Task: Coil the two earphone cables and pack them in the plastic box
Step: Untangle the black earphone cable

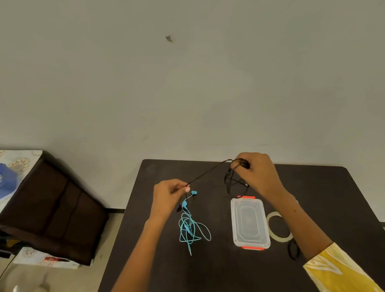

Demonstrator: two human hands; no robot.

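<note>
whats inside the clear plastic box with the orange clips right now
Nothing shows inside the clear plastic box with orange clips; only its moulded surface and the dark table through it. Whether a lid is on cannot be told. The blue earphone cable lies outside it, to its left.

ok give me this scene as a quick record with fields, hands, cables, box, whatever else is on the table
left hand: pinching the black earphone cable
right hand: holding loops of the same cable, raised above the table
cable between hands: stretched taut
blue earphone cable: loose tangle on the table, untouched
plastic box: clear, orange clips, nothing inside
tape roll: flat, right of the box, partly behind the right forearm
coiling: black under way, blue not begun
</note>
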